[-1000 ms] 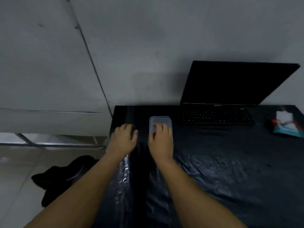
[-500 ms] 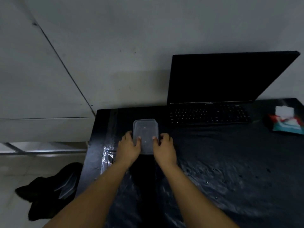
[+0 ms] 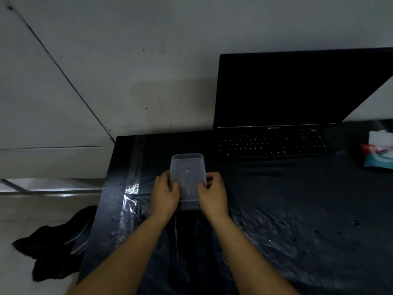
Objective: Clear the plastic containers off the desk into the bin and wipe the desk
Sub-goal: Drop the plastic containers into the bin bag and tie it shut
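Translucent plastic container [image 3: 188,177], glossy black desk [image 3: 297,209] (wrinkled film covering), matt wall [image 3: 148,50]

Left hand [image 3: 164,193] joined right hand [image 3: 212,193]; both now grip container [image 3: 188,177].

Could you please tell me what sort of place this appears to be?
Probably a plain home or office workspace: an open laptop on a black desk against a bare wall, with a wipes pack.

I see both hands on a clear plastic container [image 3: 188,177] over the black desk [image 3: 276,209]: left hand [image 3: 165,193] grips its nine o'clock side, right hand [image 3: 212,193] its three o'clock side. An open laptop [image 3: 287,103] sits at one o'clock, a wipes packet [image 3: 378,153] at three, a black bag [image 3: 53,243] on the floor at eight.
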